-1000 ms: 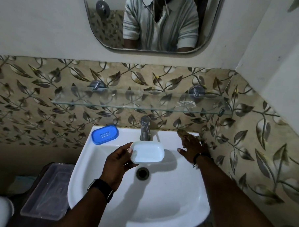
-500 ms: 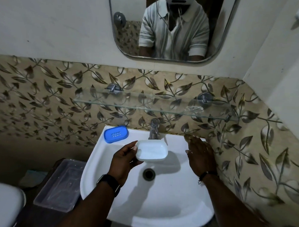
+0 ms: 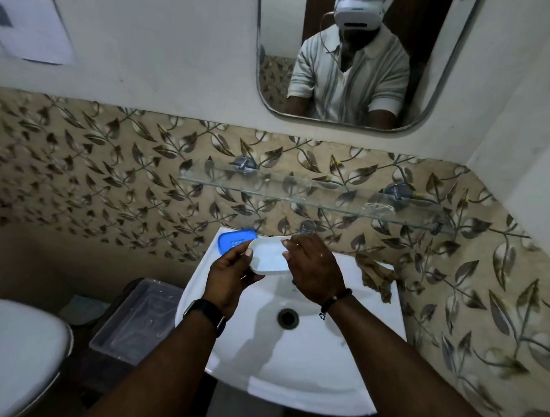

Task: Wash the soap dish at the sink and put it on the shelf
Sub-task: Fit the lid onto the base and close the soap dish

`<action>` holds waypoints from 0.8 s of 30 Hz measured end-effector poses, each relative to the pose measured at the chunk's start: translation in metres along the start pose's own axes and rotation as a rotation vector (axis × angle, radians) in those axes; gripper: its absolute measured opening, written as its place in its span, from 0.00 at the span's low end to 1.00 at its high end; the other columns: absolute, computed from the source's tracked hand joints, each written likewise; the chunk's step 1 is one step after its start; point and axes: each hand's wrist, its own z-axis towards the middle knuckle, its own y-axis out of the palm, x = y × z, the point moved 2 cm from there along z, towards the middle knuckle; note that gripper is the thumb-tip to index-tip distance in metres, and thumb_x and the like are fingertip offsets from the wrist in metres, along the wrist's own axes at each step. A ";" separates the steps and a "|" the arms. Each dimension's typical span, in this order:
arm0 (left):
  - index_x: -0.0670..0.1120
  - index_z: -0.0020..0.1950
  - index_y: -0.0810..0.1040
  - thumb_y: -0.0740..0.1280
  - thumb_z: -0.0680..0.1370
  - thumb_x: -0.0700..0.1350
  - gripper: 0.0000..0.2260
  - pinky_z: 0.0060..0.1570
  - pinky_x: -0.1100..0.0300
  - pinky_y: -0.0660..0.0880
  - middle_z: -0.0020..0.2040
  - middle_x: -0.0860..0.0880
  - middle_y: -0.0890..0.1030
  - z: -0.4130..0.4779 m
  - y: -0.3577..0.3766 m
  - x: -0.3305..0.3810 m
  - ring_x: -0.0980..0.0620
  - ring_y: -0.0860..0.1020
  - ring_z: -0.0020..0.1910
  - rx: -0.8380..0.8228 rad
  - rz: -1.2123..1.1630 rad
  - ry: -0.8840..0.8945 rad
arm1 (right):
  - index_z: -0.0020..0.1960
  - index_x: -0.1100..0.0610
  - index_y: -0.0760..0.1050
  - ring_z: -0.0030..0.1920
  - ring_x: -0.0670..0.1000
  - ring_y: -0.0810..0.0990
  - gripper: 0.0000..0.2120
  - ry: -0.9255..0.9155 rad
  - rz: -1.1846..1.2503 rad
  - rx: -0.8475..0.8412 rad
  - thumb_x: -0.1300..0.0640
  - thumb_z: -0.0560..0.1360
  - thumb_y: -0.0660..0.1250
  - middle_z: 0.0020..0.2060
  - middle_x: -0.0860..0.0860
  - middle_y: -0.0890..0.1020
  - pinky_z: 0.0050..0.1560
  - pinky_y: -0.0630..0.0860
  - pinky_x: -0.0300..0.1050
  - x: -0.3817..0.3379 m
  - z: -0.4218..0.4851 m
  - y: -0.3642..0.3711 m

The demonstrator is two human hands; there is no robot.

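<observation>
The left hand (image 3: 229, 277) is pinching the white soap dish (image 3: 269, 258) at its left end, with the thumb pressing on the near rim and the other fingers curling underneath. The right hand (image 3: 316, 268) is meeting it from the other side, its fingers bending close together over the dish's right end with the fingertips touching the rim. The dish is being held hollow side up, above the back of the white sink (image 3: 307, 370) and just in front of the tap (image 3: 308, 226), which is mostly hidden behind the right hand. A blue soap tray (image 3: 233, 239) is lying on the sink's back left corner, just behind the dish. A crumpled cloth (image 3: 376, 275) is sitting on the sink's right rim. The glass shelf (image 3: 299, 198) is hanging on the leaf-patterned wall above the tap.
</observation>
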 end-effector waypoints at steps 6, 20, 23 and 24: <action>0.47 0.61 0.81 0.67 0.80 0.42 0.11 0.44 0.54 0.82 0.54 0.45 0.85 -0.003 -0.050 0.021 0.49 0.83 0.48 0.107 -0.010 0.017 | 0.58 0.64 0.80 0.50 0.62 0.80 0.11 -0.034 0.065 -0.028 0.60 0.80 0.64 0.52 0.61 0.82 0.53 0.78 0.54 -0.035 0.022 0.038; 0.43 0.65 0.79 0.66 0.80 0.40 0.13 0.45 0.53 0.82 0.58 0.44 0.85 0.006 -0.177 0.036 0.48 0.84 0.51 0.227 -0.005 -0.033 | 0.73 0.59 0.69 0.64 0.59 0.76 0.27 0.137 -0.074 -0.488 0.64 0.74 0.66 0.65 0.55 0.78 0.56 0.72 0.52 -0.048 0.055 0.151; 0.45 0.65 0.79 0.67 0.79 0.42 0.14 0.52 0.48 0.81 0.60 0.44 0.84 0.016 -0.195 0.035 0.44 0.82 0.57 0.224 0.013 -0.063 | 0.78 0.56 0.61 0.72 0.60 0.68 0.30 0.145 -0.133 -0.690 0.60 0.77 0.63 0.72 0.55 0.71 0.67 0.66 0.54 -0.045 0.050 0.175; 0.45 0.65 0.79 0.68 0.79 0.43 0.15 0.53 0.47 0.81 0.60 0.45 0.84 0.020 -0.199 0.035 0.44 0.82 0.57 0.220 0.021 -0.067 | 0.79 0.55 0.58 0.74 0.59 0.66 0.31 0.159 -0.163 -0.744 0.59 0.78 0.62 0.73 0.54 0.69 0.71 0.63 0.55 -0.044 0.048 0.183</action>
